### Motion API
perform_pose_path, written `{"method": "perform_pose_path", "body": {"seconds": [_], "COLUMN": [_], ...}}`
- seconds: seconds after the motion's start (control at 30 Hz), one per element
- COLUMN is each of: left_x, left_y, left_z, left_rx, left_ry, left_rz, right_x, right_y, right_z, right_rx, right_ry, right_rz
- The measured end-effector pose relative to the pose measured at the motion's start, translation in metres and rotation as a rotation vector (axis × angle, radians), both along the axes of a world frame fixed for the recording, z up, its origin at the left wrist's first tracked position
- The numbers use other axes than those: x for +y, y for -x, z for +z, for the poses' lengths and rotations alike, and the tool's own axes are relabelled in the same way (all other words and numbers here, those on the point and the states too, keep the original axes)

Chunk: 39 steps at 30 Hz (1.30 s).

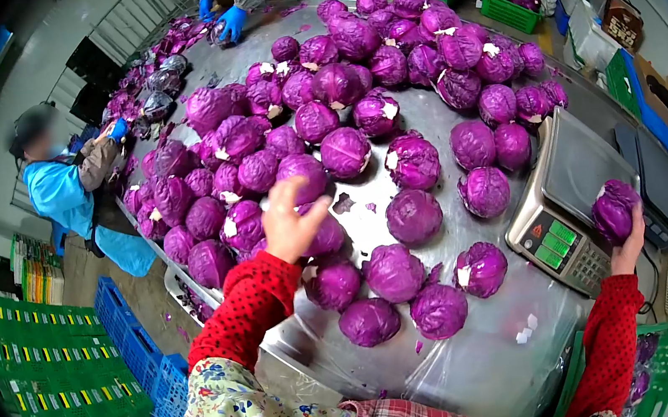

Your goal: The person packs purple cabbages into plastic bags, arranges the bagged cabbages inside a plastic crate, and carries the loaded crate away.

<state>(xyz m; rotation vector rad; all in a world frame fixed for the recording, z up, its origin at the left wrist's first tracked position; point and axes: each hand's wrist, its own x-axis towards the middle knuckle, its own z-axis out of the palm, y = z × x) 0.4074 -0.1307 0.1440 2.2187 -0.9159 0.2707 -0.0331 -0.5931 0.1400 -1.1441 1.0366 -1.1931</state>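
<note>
In my right hand is a purple cabbage, gripped from its outer side at the right edge of the weighing scale. The scale's green display is lit. My left hand is open, fingers spread and a little blurred, above the heap on the steel table. Just beneath it lie a cabbage and another cabbage, partly covered by the hand. Several loose cabbages, among them one cabbage, sit nearer to me.
A person in a blue apron works at the left side; another person's blue gloves show at the far end. Green crates and blue crates stand at the left. A green crate is beside my right arm.
</note>
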Motion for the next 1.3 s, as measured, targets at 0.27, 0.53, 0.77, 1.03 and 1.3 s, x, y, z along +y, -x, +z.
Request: {"method": "perform_pose_path", "body": {"seconds": [0.27, 0.53, 0.77, 1.03, 1.3], "left_x": [0.016, -0.115, -0.339, -0.448, -0.412], "left_y": [-0.170, -0.094, -0.057, -0.057, -0.126], "left_z": [-0.012, -0.009, -0.046, -0.091, -0.118], "left_rx": [-0.106, -0.293, 0.422, 0.691, 0.846], "left_ry": [0.142, 0.063, 0.049, 0.265, 0.156], "left_rz": [0.538, 0.016, -0.187, 0.158, 0.000], "right_x": [-0.013, 0.166, 0.213, 0.257, 0.257], "right_y": [0.064, 0.048, 0.083, 0.126, 0.112], "right_z": [-0.065, -0.055, -0.058, -0.077, -0.075], "right_rx": [0.650, 0.718, 0.708, 0.513, 0.601], "right_ry": [0.394, 0.337, 0.234, -0.006, -0.062], "right_rz": [-0.350, -0.222, -0.064, -0.224, -0.090]}}
